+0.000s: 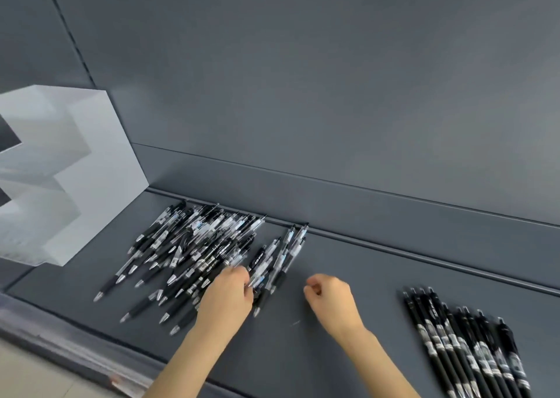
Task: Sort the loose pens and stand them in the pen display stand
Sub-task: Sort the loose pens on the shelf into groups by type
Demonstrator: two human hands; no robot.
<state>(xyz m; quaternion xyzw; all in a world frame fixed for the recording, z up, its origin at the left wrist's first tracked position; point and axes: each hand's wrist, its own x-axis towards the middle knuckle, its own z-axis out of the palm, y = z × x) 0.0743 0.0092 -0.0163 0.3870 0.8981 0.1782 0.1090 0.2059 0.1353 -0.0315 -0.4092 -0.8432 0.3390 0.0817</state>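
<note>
A heap of loose pens (194, 246), black-bodied and clear-bodied mixed, lies on the grey shelf (348, 276). A few clear pens (286, 253) lie at its right edge. My left hand (227, 296) is on the heap's right side, fingers curled round a pen there; blur hides which kind. My right hand (330, 297) hovers to the right of the heap, fingers loosely curled, holding nothing. A frosted tiered pen display stand (69, 170) stands at the left with no pens visible in it. Several black pens (472, 355) lie side by side at the right.
The shelf's grey back wall (303, 94) rises behind the pens, with a raised lip (409, 247) along its foot. The shelf's front edge (75, 355) runs along the lower left.
</note>
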